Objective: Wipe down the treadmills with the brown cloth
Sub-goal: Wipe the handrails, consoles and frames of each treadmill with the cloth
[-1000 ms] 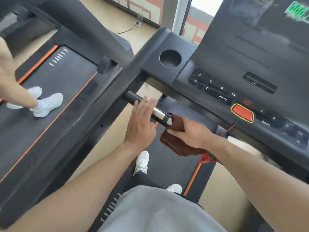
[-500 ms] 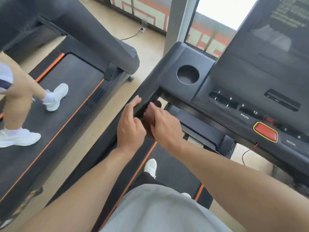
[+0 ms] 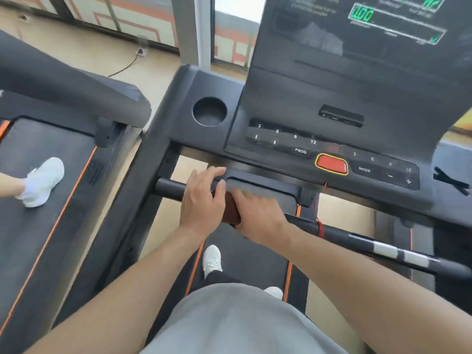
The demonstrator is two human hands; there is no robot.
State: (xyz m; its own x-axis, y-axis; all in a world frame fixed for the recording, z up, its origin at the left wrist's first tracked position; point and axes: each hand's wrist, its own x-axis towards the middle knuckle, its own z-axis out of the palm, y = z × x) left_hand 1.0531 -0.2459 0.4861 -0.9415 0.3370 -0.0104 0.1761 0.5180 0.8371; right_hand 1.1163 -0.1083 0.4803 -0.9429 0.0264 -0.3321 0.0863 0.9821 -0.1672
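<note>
Cloth [image 3: 230, 209] has moved back along the bar [image 3: 168, 187] from its left end; my right hand [image 3: 258, 217] presses it there, fingers curled over, left hand [image 3: 203, 200] flat beside it. Handle's nearly wiped.

You get bright daylight from the windows [image 3: 237, 11] ahead, which blow out to near white and leave a soft sheen on the dark console [image 3: 357, 80]. Your right hand [image 3: 258, 215] is smeared with motion blur, and the green display digits [image 3: 361, 15] read soft. Straight lines bow toward the frame edges from the wide lens, and shadows stay faint.
</note>
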